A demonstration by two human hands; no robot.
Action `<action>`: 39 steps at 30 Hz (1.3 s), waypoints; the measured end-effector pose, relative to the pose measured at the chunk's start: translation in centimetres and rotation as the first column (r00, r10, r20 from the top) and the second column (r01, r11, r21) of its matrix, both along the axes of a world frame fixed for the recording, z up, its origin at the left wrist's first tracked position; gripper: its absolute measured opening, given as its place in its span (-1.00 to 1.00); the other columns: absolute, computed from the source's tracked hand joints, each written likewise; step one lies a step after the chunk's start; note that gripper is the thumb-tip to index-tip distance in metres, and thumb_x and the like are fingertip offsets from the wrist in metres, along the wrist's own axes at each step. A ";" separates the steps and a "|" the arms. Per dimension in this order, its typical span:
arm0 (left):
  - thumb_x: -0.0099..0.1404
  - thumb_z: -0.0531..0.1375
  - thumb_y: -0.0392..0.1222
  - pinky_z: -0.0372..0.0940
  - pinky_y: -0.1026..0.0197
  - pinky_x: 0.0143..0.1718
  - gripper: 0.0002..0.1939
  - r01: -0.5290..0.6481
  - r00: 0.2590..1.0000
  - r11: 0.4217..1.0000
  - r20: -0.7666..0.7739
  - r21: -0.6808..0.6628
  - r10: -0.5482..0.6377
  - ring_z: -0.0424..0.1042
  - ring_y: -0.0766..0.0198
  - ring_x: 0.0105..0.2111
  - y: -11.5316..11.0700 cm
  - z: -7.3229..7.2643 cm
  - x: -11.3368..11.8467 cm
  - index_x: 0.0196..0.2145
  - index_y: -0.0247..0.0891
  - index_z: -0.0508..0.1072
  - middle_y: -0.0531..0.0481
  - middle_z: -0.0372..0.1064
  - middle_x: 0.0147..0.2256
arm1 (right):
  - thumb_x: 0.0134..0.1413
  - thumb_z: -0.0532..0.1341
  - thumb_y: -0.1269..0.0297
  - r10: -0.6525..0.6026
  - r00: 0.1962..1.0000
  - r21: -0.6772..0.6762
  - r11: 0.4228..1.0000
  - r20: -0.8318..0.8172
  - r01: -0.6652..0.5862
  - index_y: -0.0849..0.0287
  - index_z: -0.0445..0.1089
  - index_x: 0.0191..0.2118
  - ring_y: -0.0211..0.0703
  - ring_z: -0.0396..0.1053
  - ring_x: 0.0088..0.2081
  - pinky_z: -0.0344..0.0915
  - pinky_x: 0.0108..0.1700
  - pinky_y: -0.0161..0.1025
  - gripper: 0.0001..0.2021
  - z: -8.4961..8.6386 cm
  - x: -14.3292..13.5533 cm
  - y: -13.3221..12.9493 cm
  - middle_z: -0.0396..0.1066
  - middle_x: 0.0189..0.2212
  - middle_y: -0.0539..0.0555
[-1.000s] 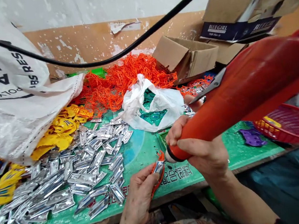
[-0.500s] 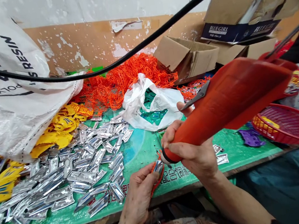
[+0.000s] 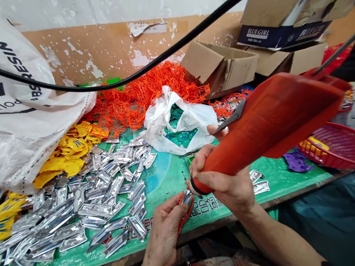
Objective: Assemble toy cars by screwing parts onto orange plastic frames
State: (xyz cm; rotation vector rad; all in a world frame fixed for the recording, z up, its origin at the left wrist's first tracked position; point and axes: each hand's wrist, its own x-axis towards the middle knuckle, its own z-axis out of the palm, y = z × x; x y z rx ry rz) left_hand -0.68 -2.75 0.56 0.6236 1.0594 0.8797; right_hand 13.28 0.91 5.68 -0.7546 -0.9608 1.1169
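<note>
My left hand [image 3: 165, 225] pinches a small orange piece with a silver metal part [image 3: 187, 199] on it, just above the table's front edge. Wrapped round the lower end of a large red tool [image 3: 254, 128] is my right hand [image 3: 226, 183]; the tool slants down to the left. Its dark-ringed tip [image 3: 198, 188] is at or right beside the silver part; whether they touch cannot be made out. A grey pointed blade [image 3: 231, 117] sticks out by my right hand's fingers.
Silver pieces [image 3: 92, 206] cover the green table [image 3: 159, 173] at left. Behind are yellow parts [image 3: 76, 146], orange frames [image 3: 155, 84], a white bag [image 3: 195, 118] and cardboard boxes [image 3: 240, 64]. A red basket [image 3: 346, 148] stands right. A black cable [image 3: 162, 58] crosses above.
The view has shifted slightly. The red tool has tilted a little, its upper end lower. Both hands keep their holds, and the tool's tip stays close to the silver part.
</note>
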 end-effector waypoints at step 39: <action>0.10 0.36 -0.03 0.19 0.35 -0.46 -0.70 -0.093 0.987 0.989 -0.121 0.114 0.106 0.26 0.38 -0.51 0.6 -0.1 -2.4 -0.28 -0.24 0.49 0.12 0.41 -0.49 | -0.31 0.46 0.21 -0.339 0.938 0.071 0.940 0.076 0.334 0.17 0.38 -0.44 -0.27 0.30 -0.57 0.29 -0.48 -0.22 -0.71 -2.8 3.8 7.5 0.38 -0.56 -0.08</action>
